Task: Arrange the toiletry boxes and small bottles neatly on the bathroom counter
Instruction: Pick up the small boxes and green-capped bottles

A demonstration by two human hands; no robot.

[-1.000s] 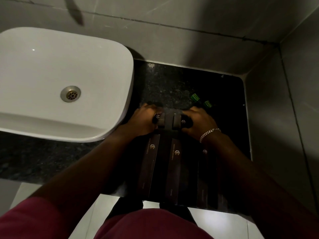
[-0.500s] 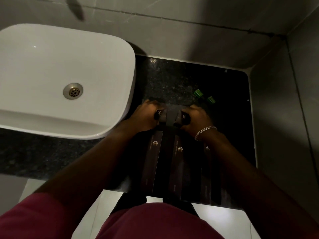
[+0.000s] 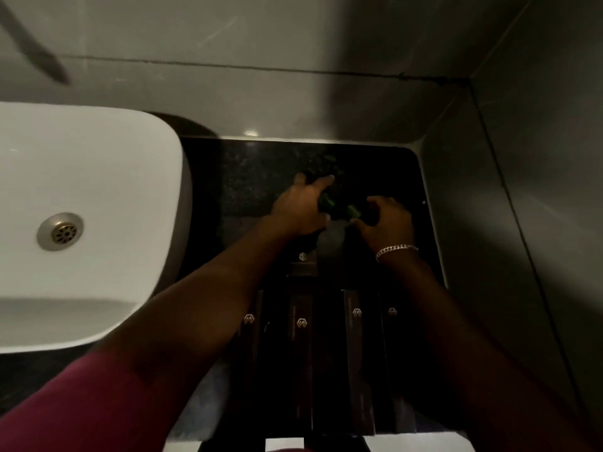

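Observation:
Two small dark bottles with green caps stand at the back of the black counter (image 3: 248, 177). My left hand (image 3: 301, 208) is wrapped around the left bottle (image 3: 327, 201). My right hand (image 3: 390, 223), with a silver bracelet on its wrist, curls around the right bottle (image 3: 353, 210). Several long dark toiletry boxes (image 3: 301, 340) with small gold logos lie side by side near the front edge, between my forearms. A shorter dark box (image 3: 303, 264) sits just behind them, below my left hand. The bottles' bodies are mostly hidden by my fingers.
A white basin (image 3: 98, 190) with a metal drain (image 3: 60, 232) fills the left side and overhangs the counter. Grey tiled walls close off the back and the right (image 3: 509, 223). The counter's front edge (image 3: 408, 435) meets a pale floor below.
Both hands have let go of the small boxes in the middle and reached further back to the two green-capped bottles. The camera has shifted right and closer to the counter.

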